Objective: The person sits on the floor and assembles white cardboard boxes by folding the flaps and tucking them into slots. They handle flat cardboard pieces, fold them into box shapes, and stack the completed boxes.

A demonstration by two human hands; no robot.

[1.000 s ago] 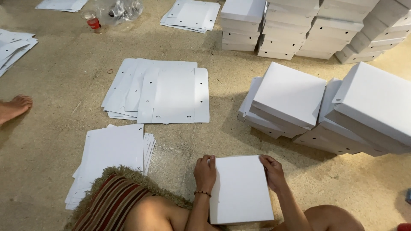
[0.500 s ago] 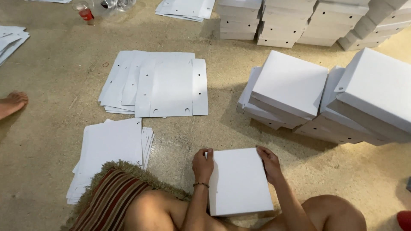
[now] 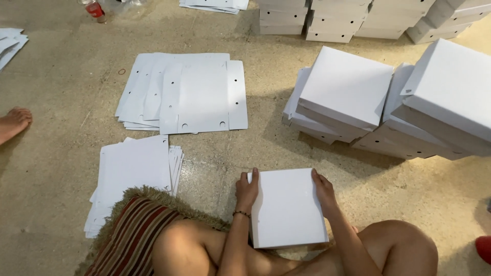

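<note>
White box now sits squarer on the floor, left hand and right hand fingers gripping its sides.

A fanned pile of flat white card blanks with punched holes lies on the speckled beige stone floor. Nearer, a stack of plain white card sheets sits beside a striped, fringed brown cushion. To the right, assembled white cardboard boxes lean in overlapping piles, with more stacked white boxes along the top edge. A small red-labelled bottle stands at top left; another person's bare foot shows at the left edge.
</note>
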